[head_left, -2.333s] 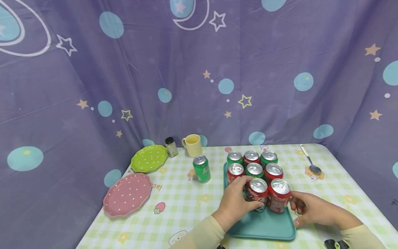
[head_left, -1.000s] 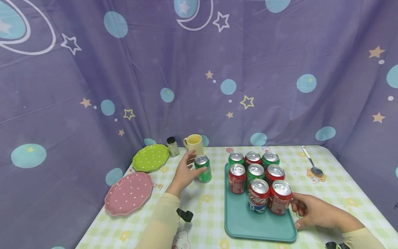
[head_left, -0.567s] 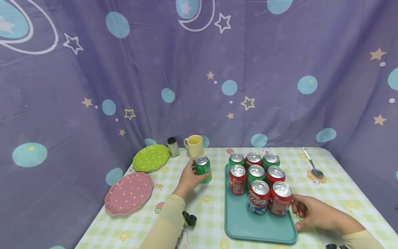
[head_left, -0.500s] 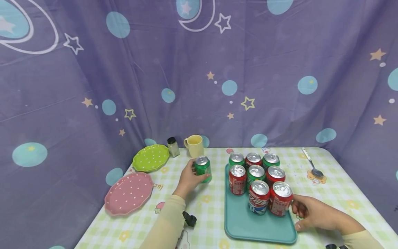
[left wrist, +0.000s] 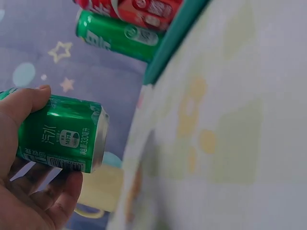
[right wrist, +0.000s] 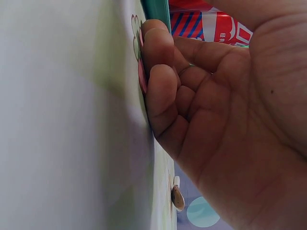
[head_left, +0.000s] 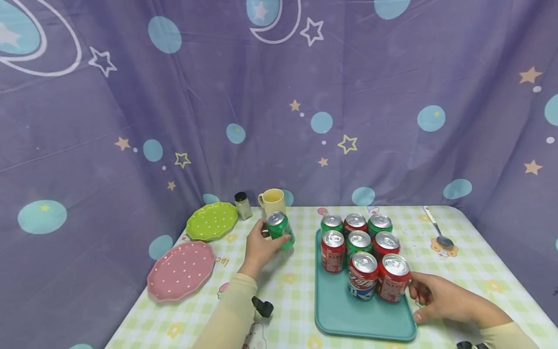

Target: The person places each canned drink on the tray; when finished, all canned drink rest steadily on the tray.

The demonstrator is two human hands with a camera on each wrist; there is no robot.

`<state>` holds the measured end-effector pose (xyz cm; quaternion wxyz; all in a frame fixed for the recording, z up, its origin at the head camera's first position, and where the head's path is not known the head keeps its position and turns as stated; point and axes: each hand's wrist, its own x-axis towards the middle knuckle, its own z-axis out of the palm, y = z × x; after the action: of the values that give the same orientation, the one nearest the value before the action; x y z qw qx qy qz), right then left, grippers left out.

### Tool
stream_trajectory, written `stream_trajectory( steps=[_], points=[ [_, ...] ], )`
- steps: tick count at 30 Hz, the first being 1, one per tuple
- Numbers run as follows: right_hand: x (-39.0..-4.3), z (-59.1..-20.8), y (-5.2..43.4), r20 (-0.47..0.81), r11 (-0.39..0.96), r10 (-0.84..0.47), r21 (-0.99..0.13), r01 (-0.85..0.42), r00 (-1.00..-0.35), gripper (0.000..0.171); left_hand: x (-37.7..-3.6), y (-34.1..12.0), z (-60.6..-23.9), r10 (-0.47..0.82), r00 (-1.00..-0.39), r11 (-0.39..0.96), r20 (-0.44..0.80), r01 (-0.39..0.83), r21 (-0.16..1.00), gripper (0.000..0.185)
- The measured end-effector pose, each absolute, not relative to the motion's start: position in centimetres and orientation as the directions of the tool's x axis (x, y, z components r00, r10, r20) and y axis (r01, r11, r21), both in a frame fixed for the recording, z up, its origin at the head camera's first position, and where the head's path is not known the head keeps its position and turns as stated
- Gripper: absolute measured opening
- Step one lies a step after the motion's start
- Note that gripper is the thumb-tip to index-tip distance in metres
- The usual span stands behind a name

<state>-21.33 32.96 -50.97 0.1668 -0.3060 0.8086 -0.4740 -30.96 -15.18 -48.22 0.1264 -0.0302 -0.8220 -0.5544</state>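
My left hand [head_left: 256, 251] grips a green soda can [head_left: 279, 227], thumb on one side and fingers on the other. In the left wrist view that can [left wrist: 64, 136] is off the table, its silver base showing, and it leans slightly in the head view. A teal tray [head_left: 364, 322] carries several red cans [head_left: 392, 286] and green cans [head_left: 359, 245], standing upright in rows. My right hand [head_left: 440, 296] rests at the tray's right edge, beside the front right red can. Its fingers [right wrist: 160, 91] lie loosely curled against the tablecloth and hold nothing.
Behind the held can stands a yellow mug [head_left: 273, 201], with a black-lidded jar [head_left: 243, 207] to its left. A green plate [head_left: 211, 221] and a pink plate [head_left: 180, 271] lie along the left edge. A spoon [head_left: 445, 242] lies at the back right.
My left hand has left the red can at the tray's front, moved left, taken hold of the green can and lifted it slightly. My right hand has stayed beside the tray.
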Motion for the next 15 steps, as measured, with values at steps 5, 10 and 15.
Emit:
stream_trajectory(
  steps=[5,10,15],
  points=[
    [-21.5,-51.2,33.1,0.025,0.364,-0.653,-0.866,-0.342,-0.757,0.053,-29.8,-14.9,-46.8,-0.047,-0.964,0.338,0.262,0.232,0.912,0.062],
    [-21.5,-51.2,33.1,0.027,0.362,-0.655,-0.866,-0.344,-0.756,0.053,-28.3,-14.6,-45.7,0.004,-0.949,0.379,0.315,0.293,0.878,0.064],
    [-21.4,-51.1,33.1,0.035,0.361,-0.656,-0.862,-0.355,-0.754,0.052,-26.6,-13.9,-44.6,0.06,-0.947,0.364,0.315,0.315,0.877,0.066]
  ],
)
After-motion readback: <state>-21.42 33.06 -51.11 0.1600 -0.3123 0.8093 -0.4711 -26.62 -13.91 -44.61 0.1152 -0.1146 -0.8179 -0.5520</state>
